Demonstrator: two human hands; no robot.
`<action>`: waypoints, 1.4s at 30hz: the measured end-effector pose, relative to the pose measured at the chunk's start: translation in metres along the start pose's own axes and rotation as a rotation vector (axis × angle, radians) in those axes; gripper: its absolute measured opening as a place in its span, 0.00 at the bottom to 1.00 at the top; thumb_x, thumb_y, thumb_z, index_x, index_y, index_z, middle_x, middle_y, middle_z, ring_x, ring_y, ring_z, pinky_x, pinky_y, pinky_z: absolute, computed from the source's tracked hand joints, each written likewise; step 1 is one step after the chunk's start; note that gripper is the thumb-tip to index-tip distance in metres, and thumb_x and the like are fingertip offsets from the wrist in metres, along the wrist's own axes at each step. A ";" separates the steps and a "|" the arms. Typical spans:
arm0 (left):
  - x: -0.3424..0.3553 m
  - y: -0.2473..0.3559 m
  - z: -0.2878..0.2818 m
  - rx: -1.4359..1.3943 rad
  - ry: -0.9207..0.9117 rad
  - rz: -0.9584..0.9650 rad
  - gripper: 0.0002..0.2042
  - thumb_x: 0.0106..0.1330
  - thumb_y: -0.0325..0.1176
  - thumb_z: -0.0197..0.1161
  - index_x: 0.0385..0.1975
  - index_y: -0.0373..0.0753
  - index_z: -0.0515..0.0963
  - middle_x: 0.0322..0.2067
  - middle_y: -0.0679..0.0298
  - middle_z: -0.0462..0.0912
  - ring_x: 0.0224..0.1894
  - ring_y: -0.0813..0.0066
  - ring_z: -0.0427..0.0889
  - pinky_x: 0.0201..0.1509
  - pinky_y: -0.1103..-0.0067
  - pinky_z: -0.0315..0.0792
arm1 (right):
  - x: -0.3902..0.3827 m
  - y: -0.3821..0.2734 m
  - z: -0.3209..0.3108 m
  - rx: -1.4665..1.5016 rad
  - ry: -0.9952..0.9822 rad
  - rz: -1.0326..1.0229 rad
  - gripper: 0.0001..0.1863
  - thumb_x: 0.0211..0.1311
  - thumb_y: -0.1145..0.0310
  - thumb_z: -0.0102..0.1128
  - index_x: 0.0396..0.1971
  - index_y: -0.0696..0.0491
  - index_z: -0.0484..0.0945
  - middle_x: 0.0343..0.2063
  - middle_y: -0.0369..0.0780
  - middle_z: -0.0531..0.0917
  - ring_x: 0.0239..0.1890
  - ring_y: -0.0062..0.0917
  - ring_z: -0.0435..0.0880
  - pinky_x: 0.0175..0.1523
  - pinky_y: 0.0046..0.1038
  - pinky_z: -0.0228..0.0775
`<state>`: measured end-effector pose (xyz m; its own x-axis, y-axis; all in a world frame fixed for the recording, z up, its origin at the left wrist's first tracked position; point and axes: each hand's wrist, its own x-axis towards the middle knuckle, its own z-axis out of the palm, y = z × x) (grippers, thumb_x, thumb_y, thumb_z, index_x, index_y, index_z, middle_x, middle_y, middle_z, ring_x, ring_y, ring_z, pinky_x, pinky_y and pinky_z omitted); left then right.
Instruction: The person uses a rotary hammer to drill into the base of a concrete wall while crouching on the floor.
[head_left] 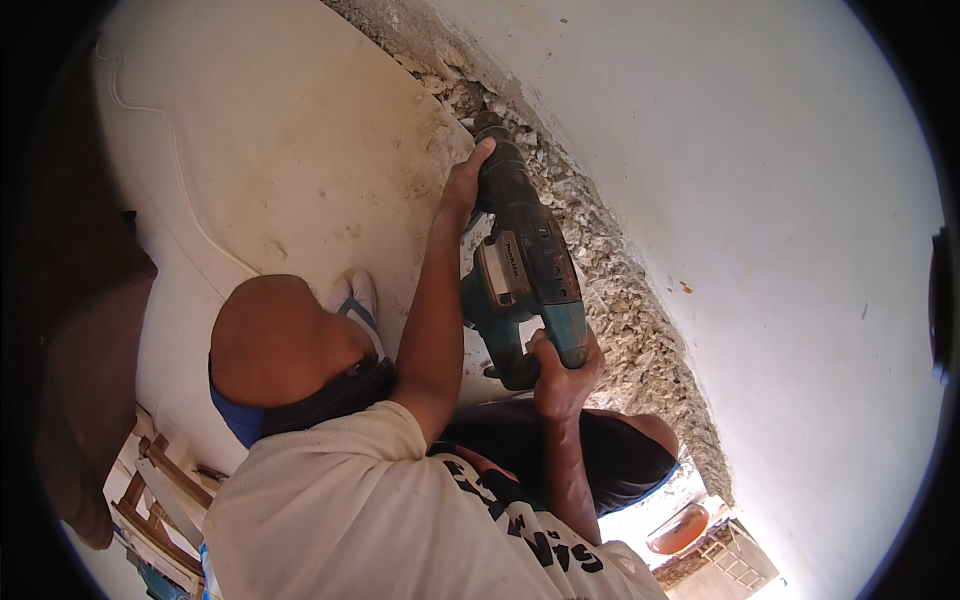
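A dark teal and black demolition hammer (535,260) runs up the middle, its front end aimed at a channel of broken masonry (625,310). Around its black front barrel my left hand (468,185) is closed, with that arm stretched out. My right hand (565,375) wraps the rear handle. Dust coats the tool. Its bit is hard to make out among the rubble near the far end. My bent knees (290,340) show on both sides of my arms, and a sandalled foot (362,295) rests on the pale surface to the left.
A smooth white wall (780,230) borders the channel on the right. Across the dusty beige surface (300,130) at left runs a thin white cord (178,150). Wooden framing (160,500) stands at lower left. An orange basin (682,530) lies at lower right.
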<state>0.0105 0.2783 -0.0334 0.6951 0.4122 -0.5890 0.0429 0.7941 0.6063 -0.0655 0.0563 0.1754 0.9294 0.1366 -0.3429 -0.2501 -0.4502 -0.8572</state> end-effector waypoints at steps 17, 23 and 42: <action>-0.080 -0.026 0.004 -0.037 -0.115 0.013 0.26 0.69 0.56 0.62 0.39 0.32 0.84 0.34 0.60 0.87 0.32 0.73 0.85 0.41 0.77 0.78 | -0.081 0.013 -0.043 -0.129 0.048 -0.063 0.10 0.47 0.70 0.67 0.28 0.59 0.80 0.23 0.38 0.82 0.25 0.24 0.78 0.36 0.29 0.71; -0.102 -0.039 0.014 -0.125 -0.205 -0.030 0.25 0.71 0.54 0.61 0.41 0.32 0.84 0.35 0.61 0.87 0.34 0.75 0.85 0.44 0.77 0.78 | -0.104 0.007 -0.056 -0.165 0.061 -0.067 0.11 0.45 0.70 0.66 0.29 0.58 0.81 0.24 0.37 0.83 0.27 0.23 0.80 0.39 0.27 0.72; -0.082 -0.040 0.009 -0.306 -0.303 -0.093 0.20 0.71 0.54 0.61 0.47 0.42 0.79 0.35 0.66 0.85 0.33 0.75 0.84 0.41 0.75 0.80 | -0.111 0.003 -0.031 -0.260 -0.096 -0.249 0.15 0.50 0.70 0.71 0.35 0.59 0.76 0.24 0.45 0.82 0.24 0.34 0.85 0.33 0.33 0.76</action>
<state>-0.0413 0.2084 -0.0046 0.8793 0.2191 -0.4230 -0.0676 0.9363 0.3445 -0.1612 0.0125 0.2228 0.9201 0.3469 -0.1817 0.0690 -0.6004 -0.7967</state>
